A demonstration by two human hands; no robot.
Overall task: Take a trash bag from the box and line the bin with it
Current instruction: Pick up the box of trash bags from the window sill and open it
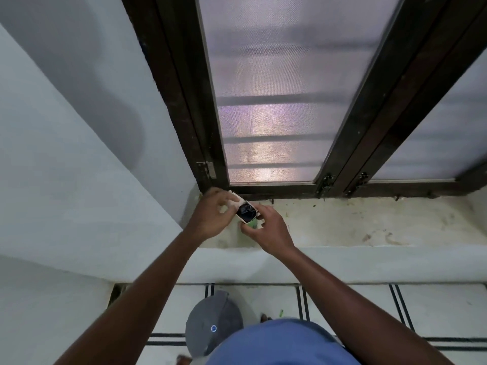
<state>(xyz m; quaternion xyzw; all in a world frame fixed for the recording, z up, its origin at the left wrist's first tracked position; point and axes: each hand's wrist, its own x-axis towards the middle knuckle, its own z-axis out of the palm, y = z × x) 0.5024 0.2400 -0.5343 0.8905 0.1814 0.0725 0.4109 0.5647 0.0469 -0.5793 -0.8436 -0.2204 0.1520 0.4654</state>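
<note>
A small white box [238,204] with an open end sits in my hands above the left end of a window sill [342,222]. Black trash bag material [246,211] shows inside the opening. My left hand [213,214] grips the box from the left, fingers curled round its far side. My right hand [266,227] holds the box's open end from the right, fingertips at the rim; a bit of green shows under them. The grey bin [210,322] with its swing lid stands on the floor below, near my feet.
A dark-framed window with mesh screens [276,101] rises behind the sill. A white wall [79,154] closes in on the left. The floor is white tile with black stripes [303,301], and a small green item [281,312] lies on it by the bin.
</note>
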